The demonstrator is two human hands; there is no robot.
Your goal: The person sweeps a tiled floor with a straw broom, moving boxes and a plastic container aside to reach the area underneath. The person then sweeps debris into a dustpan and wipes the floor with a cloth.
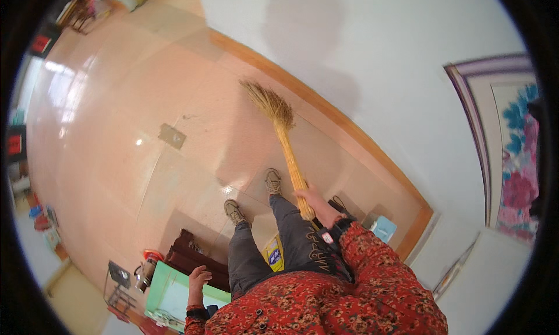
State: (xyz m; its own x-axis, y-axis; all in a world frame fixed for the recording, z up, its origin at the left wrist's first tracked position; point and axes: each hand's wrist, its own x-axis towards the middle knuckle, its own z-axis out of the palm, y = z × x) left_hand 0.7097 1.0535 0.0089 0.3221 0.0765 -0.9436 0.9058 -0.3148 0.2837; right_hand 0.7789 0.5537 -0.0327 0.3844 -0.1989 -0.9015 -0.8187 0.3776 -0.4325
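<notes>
My right hand point(311, 198) grips the lower handle of a straw broom point(289, 153), whose bristles fan out towards the upper left, over the tiled floor near the wall. My left hand point(199, 274) hangs at the lower left with its fingers loosely apart and nothing in it. It appears beside a green-edged table point(156, 287) in the view; whether it touches the table cannot be told. My shoes stand on the floor between the two hands. A flat greyish patch point(172, 136) lies on the floor to the left of the bristles.
A wooden baseboard point(349, 121) runs along the white wall on the right. A dark red piece of furniture point(196, 256) stands by my left leg, and a yellow package point(275, 254) shows between my legs. A light blue box point(383, 229) is at the lower right, near the baseboard.
</notes>
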